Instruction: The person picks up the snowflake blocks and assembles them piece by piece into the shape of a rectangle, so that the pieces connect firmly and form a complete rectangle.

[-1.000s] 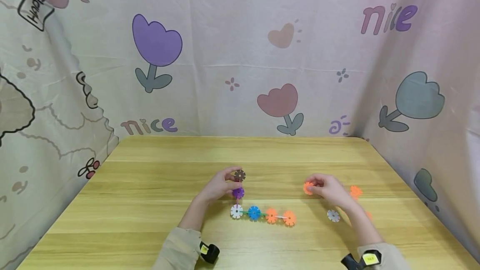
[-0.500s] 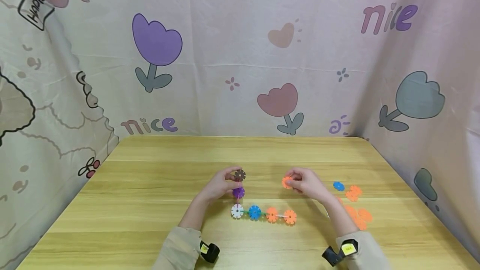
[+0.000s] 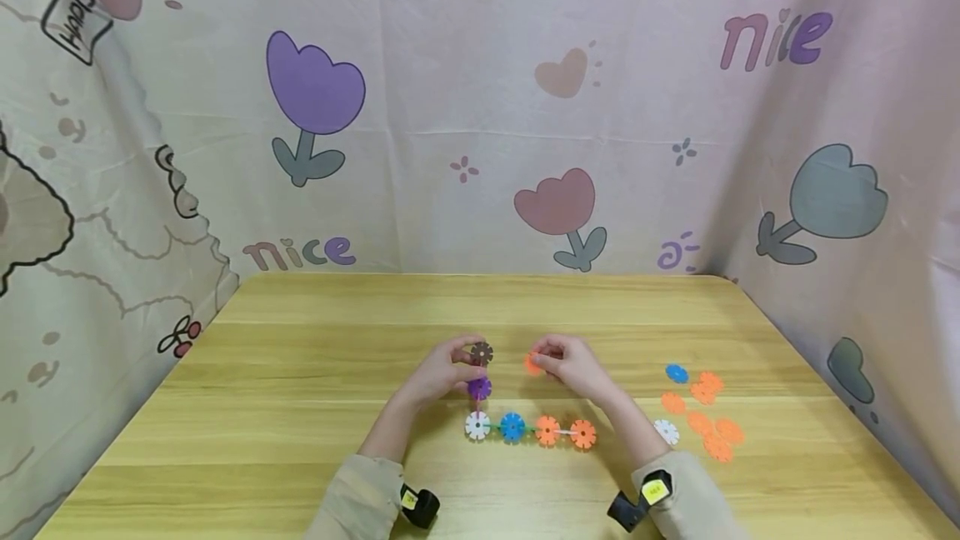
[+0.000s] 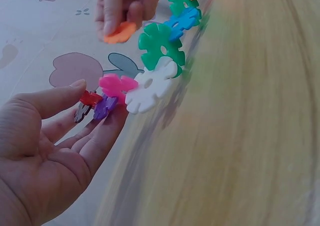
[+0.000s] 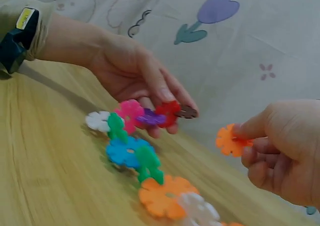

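Observation:
Interlocking snowflake discs form an L-shaped chain: a brown disc [image 3: 482, 352] at the far end, a purple disc [image 3: 480, 388], a white disc [image 3: 477, 426] at the corner, then a blue disc [image 3: 512, 427] and orange discs [image 3: 547, 431] to the right. Pink, red and green discs [image 5: 148, 164] link them on edge. My left hand [image 3: 438, 375] holds the far end, its thumb at the red disc [image 4: 90, 98] beside the brown one. Between thumb and fingers, my right hand [image 3: 576, 369] pinches a loose orange disc [image 5: 231, 140], apart from the chain and right of the brown disc.
Loose discs lie on the table's right side: a blue disc [image 3: 677, 373], a white disc [image 3: 666, 432] and several orange discs [image 3: 718, 447]. The wooden table [image 3: 300, 473] ends at a printed curtain [image 3: 450, 107] behind and on both sides.
My right hand has carried the orange disc leftward, from near the loose discs to near the brown end of the chain. The left hand has stayed almost still with its hold.

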Tool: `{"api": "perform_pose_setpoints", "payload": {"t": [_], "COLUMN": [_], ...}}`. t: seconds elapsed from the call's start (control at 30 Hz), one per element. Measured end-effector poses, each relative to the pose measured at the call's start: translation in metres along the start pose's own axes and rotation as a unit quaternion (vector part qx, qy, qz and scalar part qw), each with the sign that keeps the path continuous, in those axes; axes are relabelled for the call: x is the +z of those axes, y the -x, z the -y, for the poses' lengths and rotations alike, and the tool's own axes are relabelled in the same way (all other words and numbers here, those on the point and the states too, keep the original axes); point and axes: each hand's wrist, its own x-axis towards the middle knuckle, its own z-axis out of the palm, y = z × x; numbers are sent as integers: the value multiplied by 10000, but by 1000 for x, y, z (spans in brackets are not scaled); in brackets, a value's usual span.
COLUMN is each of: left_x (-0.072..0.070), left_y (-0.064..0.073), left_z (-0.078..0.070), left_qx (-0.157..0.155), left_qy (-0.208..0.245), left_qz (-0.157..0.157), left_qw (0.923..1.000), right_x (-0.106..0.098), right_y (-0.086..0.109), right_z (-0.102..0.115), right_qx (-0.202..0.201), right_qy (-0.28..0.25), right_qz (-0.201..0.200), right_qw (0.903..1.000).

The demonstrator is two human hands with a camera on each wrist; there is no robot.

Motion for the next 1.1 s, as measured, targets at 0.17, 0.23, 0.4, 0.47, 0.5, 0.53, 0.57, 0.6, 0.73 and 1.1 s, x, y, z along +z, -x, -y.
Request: {"api": "perform_pose_setpoints", "payload": {"t": [0.17, 0.23, 0.4, 0.47, 0.5, 0.53, 0.57, 0.6, 0.73, 1.1], "left_x": [1, 2, 2, 2, 2, 2, 1, 1, 1, 0], "left_y": [0, 0, 0, 0, -1, -1, -1, -1, -1, -1], "left_z": [0, 1, 0, 0, 0, -1, -1, -2, -2, 0], "left_qx": [-13, -3, -2, -24, -16, -26, -11, -30, -40, -67], "left_qy": [-10, -19, -3, -8, -22, -30, -51, -45, -57, -47], "left_qz": [-5, -4, 7, 11, 20, 17, 18, 7, -8, 131], "left_qw": [10000, 10000, 10000, 10000, 10000, 10000, 10000, 10000, 10000, 9999], "right_x": [14, 18, 26, 27, 28, 28, 29, 29, 30, 34], "right_y": [-7, -10, -16, -18, -19, -20, -21, -21, -23, -17], "right_z": [3, 3, 8, 9, 9, 9, 8, 7, 4, 22], "right_qx": [88, 111, 198, 228, 236, 238, 242, 257, 295, 164], "right_qy": [-726, -994, -1305, -1354, -1368, -1394, -1405, -1415, -1441, -1453], "right_qz": [-71, -101, -232, -279, -294, -293, -294, -294, -259, -77], "right_qw": [9973, 9949, 9910, 9901, 9899, 9895, 9893, 9892, 9888, 9892]}}
